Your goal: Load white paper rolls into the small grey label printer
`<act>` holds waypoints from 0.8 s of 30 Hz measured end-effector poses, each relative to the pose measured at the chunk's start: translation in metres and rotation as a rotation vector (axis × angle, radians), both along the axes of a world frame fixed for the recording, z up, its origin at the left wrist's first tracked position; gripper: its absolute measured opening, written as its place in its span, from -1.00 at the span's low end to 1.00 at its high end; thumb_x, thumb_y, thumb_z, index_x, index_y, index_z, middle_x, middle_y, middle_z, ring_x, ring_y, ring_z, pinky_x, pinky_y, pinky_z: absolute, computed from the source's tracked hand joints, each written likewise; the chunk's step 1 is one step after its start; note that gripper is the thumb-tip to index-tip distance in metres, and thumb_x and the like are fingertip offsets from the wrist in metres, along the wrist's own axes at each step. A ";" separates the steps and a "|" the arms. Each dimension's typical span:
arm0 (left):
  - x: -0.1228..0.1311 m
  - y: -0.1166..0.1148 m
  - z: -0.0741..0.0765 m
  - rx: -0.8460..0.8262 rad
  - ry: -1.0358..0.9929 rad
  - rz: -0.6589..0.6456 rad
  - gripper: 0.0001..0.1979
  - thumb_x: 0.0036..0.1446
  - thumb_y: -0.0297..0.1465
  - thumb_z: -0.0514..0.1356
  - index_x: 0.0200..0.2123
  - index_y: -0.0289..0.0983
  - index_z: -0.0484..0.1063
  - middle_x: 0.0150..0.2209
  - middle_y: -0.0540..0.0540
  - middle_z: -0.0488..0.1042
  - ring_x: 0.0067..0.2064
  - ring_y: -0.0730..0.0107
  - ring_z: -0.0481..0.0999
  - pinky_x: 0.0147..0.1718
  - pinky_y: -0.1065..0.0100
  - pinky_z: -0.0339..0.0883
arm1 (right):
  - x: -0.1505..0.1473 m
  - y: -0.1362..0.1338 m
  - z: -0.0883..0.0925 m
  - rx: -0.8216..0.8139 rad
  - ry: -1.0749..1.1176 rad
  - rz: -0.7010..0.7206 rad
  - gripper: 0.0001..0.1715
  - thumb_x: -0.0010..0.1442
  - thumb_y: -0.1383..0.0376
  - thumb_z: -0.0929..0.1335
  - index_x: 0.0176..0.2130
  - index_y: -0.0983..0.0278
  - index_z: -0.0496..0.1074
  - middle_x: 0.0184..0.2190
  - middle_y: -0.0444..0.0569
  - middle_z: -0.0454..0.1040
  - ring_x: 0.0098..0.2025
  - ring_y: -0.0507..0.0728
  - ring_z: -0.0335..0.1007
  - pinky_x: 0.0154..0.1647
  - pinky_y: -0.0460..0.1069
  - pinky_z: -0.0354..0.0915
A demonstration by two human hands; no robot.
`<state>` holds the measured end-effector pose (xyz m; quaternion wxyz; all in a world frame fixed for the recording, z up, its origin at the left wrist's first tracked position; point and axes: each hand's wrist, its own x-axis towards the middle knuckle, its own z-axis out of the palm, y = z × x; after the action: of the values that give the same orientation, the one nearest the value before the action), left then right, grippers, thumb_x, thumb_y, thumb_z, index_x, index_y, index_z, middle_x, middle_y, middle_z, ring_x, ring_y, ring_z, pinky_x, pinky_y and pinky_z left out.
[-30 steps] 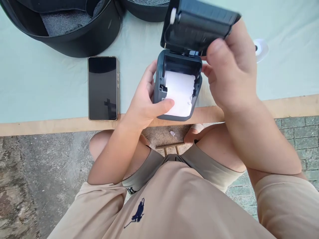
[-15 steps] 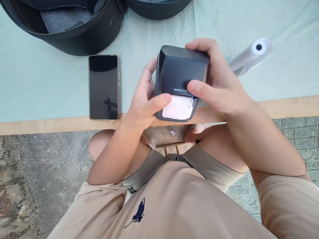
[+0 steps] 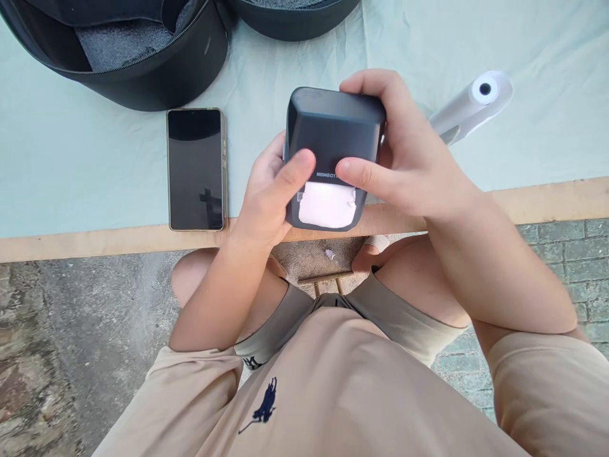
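Note:
A black label printer (image 3: 333,130) with "NIIMBOT" lettering is held up between both hands above the table's near edge. White label paper (image 3: 327,206) with a torn right edge shows at its lower front. My left hand (image 3: 273,190) grips the printer's left side, its thumb lying on the front just above the paper. From the right, my right hand (image 3: 404,146) wraps round the top corner and side, with the thumb pressed on the cover beside the lettering. Most of the fingers behind the printer are hidden.
A phone (image 3: 196,168) lies screen-up left of my hands. Two black zippered cases (image 3: 157,82) stand open at the back left. A white paper roll (image 3: 471,105) lies to the right. The wooden table edge (image 3: 95,244) runs in front of my knees.
The printer has shifted slightly left and now faces me more squarely. My left thumb has moved up from the paper onto the cover. Both hands still hold the printer.

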<state>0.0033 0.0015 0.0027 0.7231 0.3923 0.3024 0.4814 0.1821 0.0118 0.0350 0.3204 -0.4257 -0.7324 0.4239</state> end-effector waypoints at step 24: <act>0.000 0.007 -0.001 -0.129 -0.010 0.183 -0.65 0.30 -0.17 0.00 -0.39 -0.22 0.44 -0.30 -0.08 0.55 0.23 0.13 0.40 0.18 0.19 0.36 | 0.002 -0.007 0.023 0.306 -0.152 -0.172 -0.37 0.14 0.00 0.40 0.11 0.18 0.26 0.15 -0.11 0.30 0.18 0.15 0.29 0.05 0.01 0.43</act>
<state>0.0031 0.0084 0.0020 0.7015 0.3131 0.3635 0.5269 0.1839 0.0051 0.0576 0.3603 -0.4639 -0.7713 0.2453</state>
